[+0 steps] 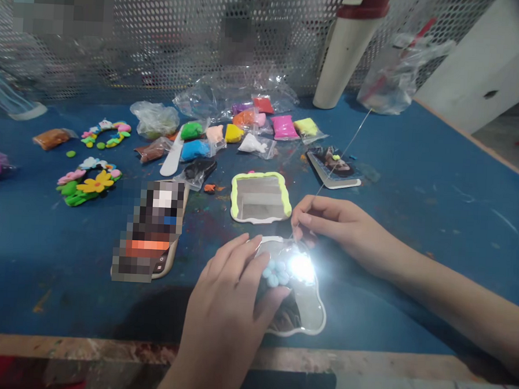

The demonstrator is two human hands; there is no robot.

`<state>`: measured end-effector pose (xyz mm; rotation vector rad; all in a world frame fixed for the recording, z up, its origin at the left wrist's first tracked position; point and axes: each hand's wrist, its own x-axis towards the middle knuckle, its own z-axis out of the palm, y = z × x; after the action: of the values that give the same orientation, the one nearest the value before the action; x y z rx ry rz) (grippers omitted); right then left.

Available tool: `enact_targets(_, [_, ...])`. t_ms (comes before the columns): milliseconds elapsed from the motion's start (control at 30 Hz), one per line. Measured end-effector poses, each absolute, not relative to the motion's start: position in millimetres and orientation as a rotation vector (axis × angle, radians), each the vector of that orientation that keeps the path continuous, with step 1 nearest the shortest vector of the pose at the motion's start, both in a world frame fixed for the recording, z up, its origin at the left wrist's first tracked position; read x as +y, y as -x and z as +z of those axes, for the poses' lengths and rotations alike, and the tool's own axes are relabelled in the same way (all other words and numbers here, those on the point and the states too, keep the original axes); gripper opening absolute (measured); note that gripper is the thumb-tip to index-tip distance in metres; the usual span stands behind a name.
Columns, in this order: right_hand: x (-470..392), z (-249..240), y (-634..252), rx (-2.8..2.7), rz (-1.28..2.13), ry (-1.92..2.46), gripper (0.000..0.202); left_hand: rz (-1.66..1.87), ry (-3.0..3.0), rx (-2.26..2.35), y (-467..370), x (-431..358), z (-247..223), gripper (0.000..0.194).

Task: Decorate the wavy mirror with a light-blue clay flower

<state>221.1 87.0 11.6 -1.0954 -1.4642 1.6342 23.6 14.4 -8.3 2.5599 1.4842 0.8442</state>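
Note:
My left hand lies over a white-rimmed mirror with a wavy outline, gripping it at its left side. Its index finger and thumb sit beside a pale blue clay flower on the glass. A bright glare covers the mirror's upper right. Between pinched fingertips, my right hand holds a long thin needle-like rod. The rod's lower end is by the mirror's top edge; whether it touches cannot be made out. Just beyond stands out a second mirror, edged partly with yellow clay.
A phone lies left of my left hand. Several bags of coloured clay spread behind, near a white spatula. Flower-trimmed rings are at left. A small booklet-like item, a tall cup and mesh lie farther back.

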Motion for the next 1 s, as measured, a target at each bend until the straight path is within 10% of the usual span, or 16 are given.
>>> enact_targets(1000, [72.9, 14.1, -219.3, -1.604, 1.582, 1.126, 0.017, 0.709, -2.469, 1.547, -30.6, 18.7, -7.4, 0.041])
